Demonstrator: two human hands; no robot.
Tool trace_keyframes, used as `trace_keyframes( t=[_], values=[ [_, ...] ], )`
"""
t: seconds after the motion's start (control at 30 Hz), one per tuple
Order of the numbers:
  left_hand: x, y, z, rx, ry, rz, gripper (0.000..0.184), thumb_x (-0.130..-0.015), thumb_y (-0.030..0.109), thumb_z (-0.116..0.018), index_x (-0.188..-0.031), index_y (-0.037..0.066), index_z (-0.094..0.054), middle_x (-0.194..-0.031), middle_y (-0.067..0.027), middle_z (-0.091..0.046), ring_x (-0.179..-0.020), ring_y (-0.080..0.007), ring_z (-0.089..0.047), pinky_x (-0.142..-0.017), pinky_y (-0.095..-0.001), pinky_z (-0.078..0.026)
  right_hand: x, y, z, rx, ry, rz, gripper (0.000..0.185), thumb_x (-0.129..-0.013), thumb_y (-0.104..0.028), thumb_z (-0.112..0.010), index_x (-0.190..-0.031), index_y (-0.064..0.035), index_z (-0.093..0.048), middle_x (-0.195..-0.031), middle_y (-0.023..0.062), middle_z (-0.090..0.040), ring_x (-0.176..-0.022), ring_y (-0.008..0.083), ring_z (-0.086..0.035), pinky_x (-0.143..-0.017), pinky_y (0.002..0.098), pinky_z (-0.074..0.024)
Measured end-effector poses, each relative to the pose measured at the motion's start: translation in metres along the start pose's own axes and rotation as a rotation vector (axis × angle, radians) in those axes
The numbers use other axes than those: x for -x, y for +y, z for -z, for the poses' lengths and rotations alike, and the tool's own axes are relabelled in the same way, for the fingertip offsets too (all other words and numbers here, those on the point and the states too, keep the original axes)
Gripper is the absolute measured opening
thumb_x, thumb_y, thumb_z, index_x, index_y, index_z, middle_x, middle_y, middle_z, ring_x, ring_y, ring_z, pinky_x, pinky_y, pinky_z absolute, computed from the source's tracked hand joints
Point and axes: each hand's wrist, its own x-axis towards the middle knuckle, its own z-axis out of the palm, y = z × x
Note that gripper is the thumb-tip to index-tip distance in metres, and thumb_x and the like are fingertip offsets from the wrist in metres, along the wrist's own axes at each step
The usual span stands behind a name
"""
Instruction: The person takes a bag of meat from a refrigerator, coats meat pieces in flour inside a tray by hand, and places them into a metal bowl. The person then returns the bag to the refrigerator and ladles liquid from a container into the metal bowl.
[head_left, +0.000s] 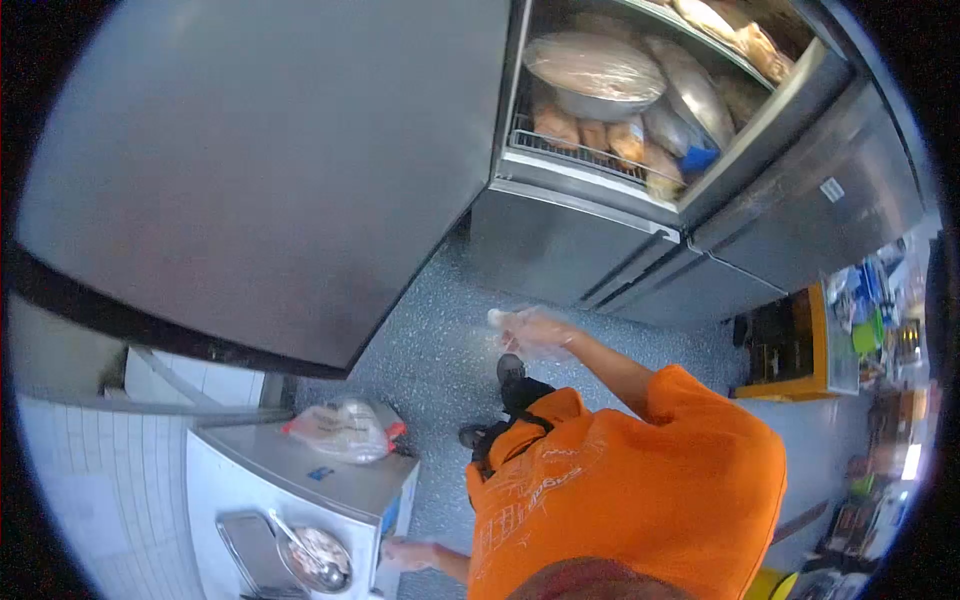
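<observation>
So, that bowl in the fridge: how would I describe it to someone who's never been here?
Find the metal fridge at the top right and look into its open upper compartment. Toward the left, above the wire rack, sits the bowl. It's wide and round under shiny clear wrap, while the packages around it are smaller or longer.

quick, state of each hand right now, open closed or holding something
Left hand: cannot tell whether open or closed.
Right hand: seems closed on a small white item.
</observation>
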Motion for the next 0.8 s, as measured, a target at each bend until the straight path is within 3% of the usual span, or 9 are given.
trace_keyframes(
  t=[0.07,0.13,0.27,0.3,0.4,0.5,0.57,0.7,0.8],
  values=[
    [0.051,0.030,-0.047,0.100,0.209,-0.495,0.021,-0.093,0.019,-0.052,-0.090,0.005,-0.067,-0.092,-0.0102,-0.069,-0.088,-0.0237,-0.066,-0.074,-0.0377,-0.054,0.021,0.019,0.073,0.109,0.131,0.034,0.058,-0.097,-0.056,-0.051,-0.101,-0.0011,-0.069,-0.094,0.0099,-0.070,-0.089,0.0172,-0.064,-0.081,0.0343,-0.0517],
    [0.113,0.124,0.063,1.330,-0.507,-0.303,0.021,-0.092,0.017,-0.052,-0.093,0.006,-0.069,-0.095,-0.0112,-0.070,-0.090,-0.0249,-0.066,-0.079,-0.0393,-0.052,0.013,0.046,0.126,0.326,0.274,0.310,0.048,-0.096,-0.050,-0.054,-0.103,-0.0046,-0.070,-0.096,0.0093,-0.071,-0.088,0.0171,-0.066,-0.081,0.0336,-0.0525],
    [0.128,0.248,0.081,0.735,-0.502,-1.208,0.025,-0.091,0.023,-0.055,-0.101,0.005,-0.068,-0.098,-0.0184,-0.068,-0.090,-0.0363,-0.064,-0.081,-0.0458,-0.049,-0.005,0.070,0.246,0.550,0.599,0.478,0.032,-0.096,-0.035,-0.056,-0.106,-0.0080,-0.071,-0.111,0.0089,-0.070,-0.089,0.0207,-0.067,-0.083,0.0363,-0.0524],
    [0.142,0.290,0.121,0.713,-0.555,-1.242,0.025,-0.091,0.024,-0.056,-0.103,0.005,-0.068,-0.098,-0.0184,-0.068,-0.090,-0.0367,-0.063,-0.081,-0.0462,-0.049,-0.025,0.073,0.297,0.977,0.764,0.449,0.031,-0.093,-0.033,-0.057,-0.106,-0.0084,-0.071,-0.110,0.0087,-0.071,-0.090,0.0238,-0.068,-0.083,0.0377,-0.0522],
    [0.183,0.414,0.185,0.646,-0.626,-1.427,0.029,-0.091,0.023,-0.058,-0.110,0.003,-0.065,-0.100,-0.0180,-0.068,-0.093,-0.0375,-0.063,-0.083,-0.0468,-0.049,0.039,-0.044,0.354,0.707,1.064,0.336,0.028,-0.090,-0.034,-0.061,-0.102,-0.0110,-0.072,-0.101,0.0176,-0.070,-0.092,0.0329,-0.068,-0.080,0.0416,-0.0517],
    [0.248,0.551,0.240,0.771,-0.669,-1.638,0.033,-0.090,0.023,-0.061,-0.116,0.003,-0.064,-0.106,-0.0173,-0.068,-0.098,-0.0368,-0.064,-0.086,-0.0456,-0.050,0.029,-0.091,0.435,0.613,1.202,0.693,0.037,-0.087,-0.035,-0.064,-0.113,-0.0094,-0.068,-0.096,0.0175,-0.069,-0.088,0.0373,-0.066,-0.078,0.0419,-0.0522],
    [0.309,0.643,0.308,0.989,-0.492,-1.938,0.032,-0.090,0.022,-0.062,-0.117,0.005,-0.066,-0.113,-0.0168,-0.068,-0.101,-0.0356,-0.064,-0.090,-0.0438,-0.050,-0.018,-0.097,0.490,0.923,1.409,0.724,0.035,-0.085,-0.033,-0.063,-0.110,-0.0081,-0.066,-0.100,0.0188,-0.067,-0.092,0.0377,-0.065,-0.080,0.0429,-0.0520],
    [0.414,0.788,0.416,1.073,0.058,-2.310,0.035,-0.080,0.016,-0.065,-0.113,0.002,-0.066,-0.098,-0.0176,-0.063,-0.085,-0.0374,-0.060,-0.079,-0.0437,-0.049,-0.043,-0.124,0.519,1.171,1.116,0.384,0.033,-0.082,-0.030,-0.063,-0.105,-0.0064,-0.063,-0.100,0.0206,-0.065,-0.097,0.0358,-0.064,-0.082,0.0446,-0.0514],
    [0.464,0.833,0.457,1.037,0.033,-2.328,0.036,-0.080,0.021,-0.066,-0.111,0.003,-0.065,-0.104,-0.0201,-0.062,-0.099,-0.0369,-0.058,-0.086,-0.0473,-0.048,-0.060,-0.122,0.548,1.311,1.297,0.415,0.035,-0.077,-0.033,-0.067,-0.099,-0.0057,-0.063,-0.094,0.0193,-0.066,-0.092,0.0332,-0.065,-0.080,0.0461,-0.0522]
  ],
)
